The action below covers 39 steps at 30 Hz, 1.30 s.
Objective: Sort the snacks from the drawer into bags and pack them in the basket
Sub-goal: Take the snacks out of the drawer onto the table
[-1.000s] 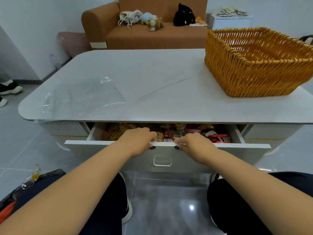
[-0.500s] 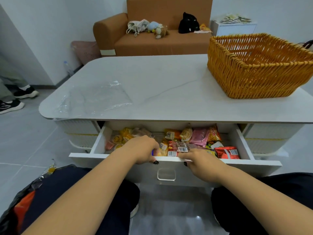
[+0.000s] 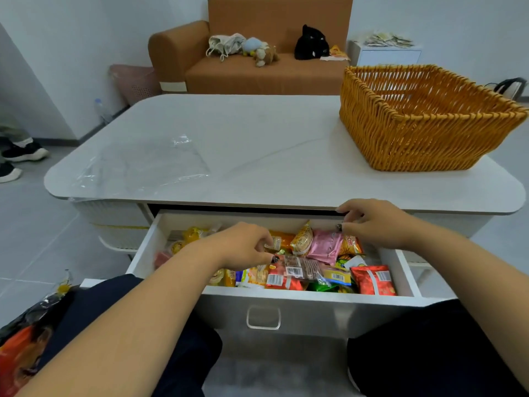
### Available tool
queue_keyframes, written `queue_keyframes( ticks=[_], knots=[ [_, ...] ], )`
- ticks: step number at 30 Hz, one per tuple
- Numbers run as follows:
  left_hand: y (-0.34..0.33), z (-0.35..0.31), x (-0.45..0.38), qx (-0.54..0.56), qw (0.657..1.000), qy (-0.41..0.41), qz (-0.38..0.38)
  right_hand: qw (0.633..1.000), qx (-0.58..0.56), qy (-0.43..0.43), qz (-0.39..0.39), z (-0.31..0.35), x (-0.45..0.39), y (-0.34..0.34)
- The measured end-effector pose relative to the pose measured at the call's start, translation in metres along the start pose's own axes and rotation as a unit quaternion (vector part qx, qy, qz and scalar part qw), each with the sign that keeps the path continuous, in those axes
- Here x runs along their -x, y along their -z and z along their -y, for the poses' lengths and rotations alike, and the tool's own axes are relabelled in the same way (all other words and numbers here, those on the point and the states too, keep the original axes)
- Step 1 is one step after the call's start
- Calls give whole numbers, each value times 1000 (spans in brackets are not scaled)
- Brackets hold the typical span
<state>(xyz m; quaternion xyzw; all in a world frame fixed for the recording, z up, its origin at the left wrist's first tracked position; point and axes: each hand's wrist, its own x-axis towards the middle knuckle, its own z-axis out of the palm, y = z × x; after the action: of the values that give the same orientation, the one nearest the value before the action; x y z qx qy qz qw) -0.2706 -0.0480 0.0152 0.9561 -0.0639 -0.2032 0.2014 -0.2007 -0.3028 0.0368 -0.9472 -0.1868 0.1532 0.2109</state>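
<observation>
Two bare hands reach over the open white drawer (image 3: 286,299), heaped with glossy, crinkled snacks (image 3: 312,270). Left hand (image 3: 243,247), fingers curled, dips among them; whether it grips one I cannot tell. Right hand (image 3: 375,222) hovers loosely curled, holding nothing. Beyond, on the smooth marble-look table (image 3: 272,150), lie clear plastic bags (image 3: 143,164) and, far right, a woven wicker basket (image 3: 423,116).

The drawer (image 3: 315,305) is standing open, with snacks (image 3: 309,265) lying packed inside. The left hand (image 3: 243,247) is reaching in over them, fingers curled; whether it is gripping one is unclear. The right hand (image 3: 372,222) is hovering over the back, fingers loosely bent. A basket (image 3: 415,130) and clear bags (image 3: 137,167) are sitting on the table (image 3: 272,144).
</observation>
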Motion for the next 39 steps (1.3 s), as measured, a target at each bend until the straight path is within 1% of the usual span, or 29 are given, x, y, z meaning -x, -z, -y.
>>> queue_keyframes(
  ticks=[1,3,5,8,11,15,18,21,25,29,33,35,37,39],
  knots=[
    [-3,-2,-5,-3,1000,-1,13,1000,-5,-11,-2,-3,-2,-2],
    [-7,-4,-19,-16,999,-3,33,998,33,-21,46,-4,-6,-12],
    [-12,-5,-31,-41,998,1,51,991,90,-5,98,1,-15,-32],
    [-22,0,-44,-81,993,5,89,983,122,24,134,12,-26,-68],
    [-32,8,-51,-106,985,24,135,965,181,48,183,9,-34,-104],
    [-32,20,-55,-102,979,44,173,960,152,31,235,0,-49,-118],
    [-22,33,-55,-88,982,52,162,953,150,26,262,0,-58,-121],
    [-10,45,-54,-73,985,67,140,956,136,14,258,1,-60,-124],
    [-9,54,-56,-64,990,65,106,958,175,25,224,2,-63,-132],
    [-17,53,-59,-49,989,55,128,960,205,34,190,4,-68,-144],
    [-22,54,-59,-16,989,64,134,953,246,57,167,4,-70,-139],
    [-27,56,-59,4,989,76,129,958,232,57,159,4,-73,-132],
    [-35,54,-58,17,988,80,127,962,208,52,171,6,-75,-123],
    [-48,54,-60,-2,990,70,122,965,179,55,184,11,-75,-112]
  ],
)
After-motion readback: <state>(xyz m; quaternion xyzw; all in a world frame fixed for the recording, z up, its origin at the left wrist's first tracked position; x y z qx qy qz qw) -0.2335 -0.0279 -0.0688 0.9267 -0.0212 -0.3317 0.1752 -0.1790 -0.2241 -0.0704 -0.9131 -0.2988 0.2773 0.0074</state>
